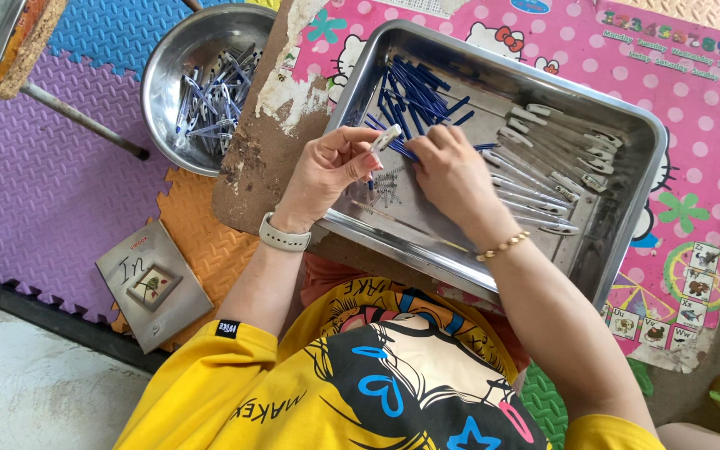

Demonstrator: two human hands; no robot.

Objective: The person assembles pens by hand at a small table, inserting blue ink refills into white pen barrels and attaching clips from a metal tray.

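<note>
Pen barrel (387, 137), white and slim, is sitting pinched between the thumb and forefinger of the left hand (327, 171), held just above the near-left corner of the steel tray (627, 217). I am reading the left hand as closed on that barrel, with the clip end poking up and to the right. The right hand (452, 175) is reaching down into the tray beside it, fingertips curled together at the near end of the blue refills (414, 92); I cannot tell whether it is actually gripping one, as the fingers are hiding the contact.

I am judging the barrel to be light, rigid plastic, smooth and somewhat slippery, so a fingertip pinch around its middle is holding it adequately. The refills are looking thin and slightly flexible, likely to bend if levered; taking one near its end and lifting along its length seems the sounder hold.

Small metal springs (387, 187) are lying loose on the tray floor between the two hands. More white barrels (552, 167) are lying in rows along the right half of the tray. A round steel bowl (160, 92) with assembled pens is standing well apart on the foam floor mat (35, 183). The tray is resting on a pink dotted table (693, 108).
</note>
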